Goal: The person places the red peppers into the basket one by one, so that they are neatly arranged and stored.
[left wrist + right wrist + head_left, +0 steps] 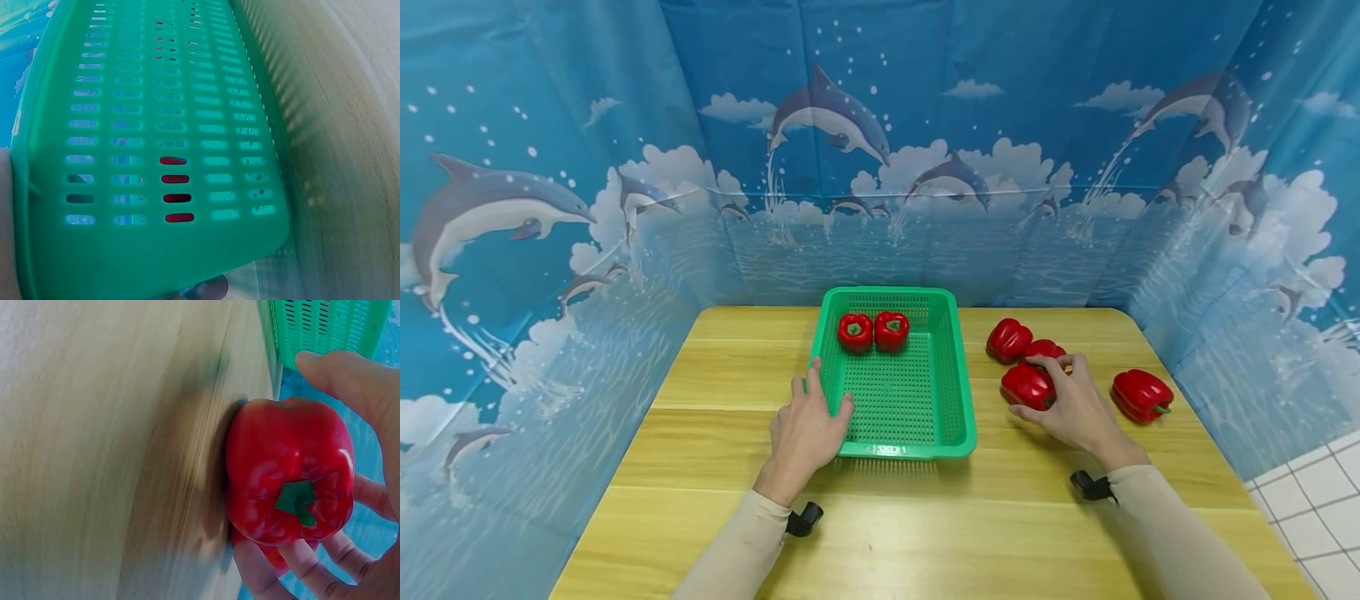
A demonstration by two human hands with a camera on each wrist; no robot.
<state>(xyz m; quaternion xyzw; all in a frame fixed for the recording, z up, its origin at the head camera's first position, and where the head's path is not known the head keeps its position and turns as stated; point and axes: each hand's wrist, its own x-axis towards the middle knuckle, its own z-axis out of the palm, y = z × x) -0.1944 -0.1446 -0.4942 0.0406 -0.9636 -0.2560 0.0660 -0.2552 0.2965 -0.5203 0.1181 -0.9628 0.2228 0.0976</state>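
I am closing my right hand (1070, 406) around a glossy red bell pepper with a green stem (1027, 386), which is lying on the wooden table (700, 450); the thumb and the curled fingers (300, 562) are already wrapping it, as the right wrist view is showing. Two more red peppers, one (1045, 350) touching my fingertips and one (1007, 339) just beyond it, are lying behind this hand, and a fourth red pepper (1141, 394) is resting to its right. My left hand (807, 433) is gripping the near left corner of the green perforated plastic basket (951, 417), holding it steady. Two red peppers (873, 331) are sitting together at its far end. I think I am at the picking step; next I will need to lift the pepper firmly and carry it left into the basket.
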